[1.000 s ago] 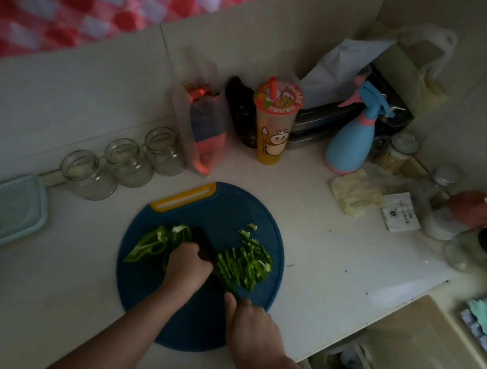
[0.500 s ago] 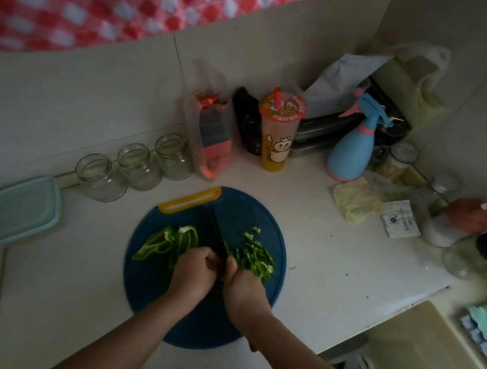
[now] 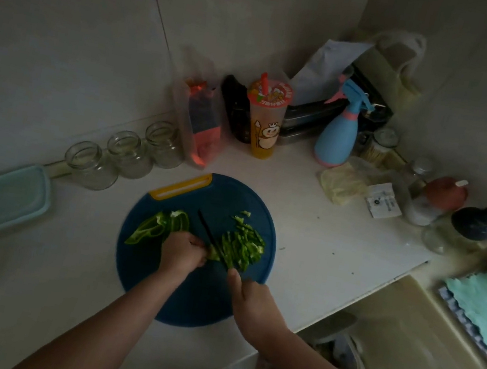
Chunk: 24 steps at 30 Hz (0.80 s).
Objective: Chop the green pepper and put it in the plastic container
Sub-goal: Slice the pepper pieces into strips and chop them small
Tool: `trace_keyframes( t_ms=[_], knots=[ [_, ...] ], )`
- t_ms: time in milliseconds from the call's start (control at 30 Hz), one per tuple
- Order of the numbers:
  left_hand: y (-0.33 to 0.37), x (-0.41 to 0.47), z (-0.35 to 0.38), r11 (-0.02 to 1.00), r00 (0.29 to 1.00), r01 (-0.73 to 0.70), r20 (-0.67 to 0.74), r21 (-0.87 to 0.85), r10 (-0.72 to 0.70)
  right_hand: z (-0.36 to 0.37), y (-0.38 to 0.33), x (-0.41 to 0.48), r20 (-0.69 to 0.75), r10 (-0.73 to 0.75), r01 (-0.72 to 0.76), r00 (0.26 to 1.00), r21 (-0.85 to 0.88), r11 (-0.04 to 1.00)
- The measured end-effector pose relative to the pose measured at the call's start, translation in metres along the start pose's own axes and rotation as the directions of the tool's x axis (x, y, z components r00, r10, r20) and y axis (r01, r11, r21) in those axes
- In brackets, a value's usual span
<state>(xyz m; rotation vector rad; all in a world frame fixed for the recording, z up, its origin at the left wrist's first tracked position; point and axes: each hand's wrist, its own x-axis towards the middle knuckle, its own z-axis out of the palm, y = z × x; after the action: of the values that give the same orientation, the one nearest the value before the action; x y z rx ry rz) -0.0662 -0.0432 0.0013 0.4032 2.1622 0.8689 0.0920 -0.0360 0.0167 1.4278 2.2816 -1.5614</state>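
Observation:
A round dark-blue cutting board (image 3: 204,293) with a yellow handle lies on the counter. On its left part lie uncut green pepper halves (image 3: 161,227). My left hand (image 3: 182,251) has curled fingers holding a pepper piece down at the board's middle. A dark knife (image 3: 208,233) stands edge-down right beside that hand, and my right hand (image 3: 252,298) grips its handle. Chopped pepper strips (image 3: 243,245) are piled right of the blade. A pale green plastic container (image 3: 9,198) sits at the counter's far left.
Three glass jars (image 3: 125,153) line the wall behind the board. A printed cup (image 3: 265,120), a clear bag (image 3: 199,122), a blue spray bottle (image 3: 340,129) and small jars crowd the back right corner. The counter edge (image 3: 372,289) drops off to the right.
My right hand has drawn back toward me from beside my left hand, and the knife blade now shows between the hands. The left hand stays on the pepper.

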Motion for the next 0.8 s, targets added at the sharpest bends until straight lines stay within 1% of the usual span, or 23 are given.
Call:
trace_keyframes(
  t_ms=[100,167,267,400,467,600,800],
  knots=[
    [-0.002,0.002,0.001,1.000,1.000,0.004,-0.001,0.006,-0.004,0.003,0.003,-0.001,-0.007,-0.008,0.008,1.000,-0.053,0.999],
    [-0.003,0.003,0.001,1.000,1.000,0.008,0.002,0.013,-0.008,0.006,0.006,-0.002,-0.020,-0.029,0.028,0.999,-0.044,0.999],
    [-0.003,0.004,0.001,1.000,1.000,0.009,0.002,0.001,-0.009,0.008,0.008,-0.002,-0.059,-0.021,0.019,0.998,-0.034,0.999],
    [-0.002,0.005,0.002,1.000,1.000,0.017,-0.002,-0.010,-0.017,0.004,0.004,-0.001,0.009,-0.006,0.006,1.000,0.008,1.000],
    [-0.002,0.006,0.002,0.999,1.000,0.026,0.000,-0.019,-0.026,0.003,0.004,0.002,0.013,0.021,-0.021,1.000,0.018,1.000],
    [-0.001,0.007,0.002,1.000,1.000,0.019,-0.010,0.017,-0.019,0.000,0.000,0.005,0.039,0.012,-0.012,0.999,0.015,1.000],
    [-0.002,0.010,0.002,0.996,1.000,0.005,-0.030,0.094,-0.002,0.010,0.000,0.010,0.023,0.014,-0.013,1.000,-0.018,1.000]
  ],
)
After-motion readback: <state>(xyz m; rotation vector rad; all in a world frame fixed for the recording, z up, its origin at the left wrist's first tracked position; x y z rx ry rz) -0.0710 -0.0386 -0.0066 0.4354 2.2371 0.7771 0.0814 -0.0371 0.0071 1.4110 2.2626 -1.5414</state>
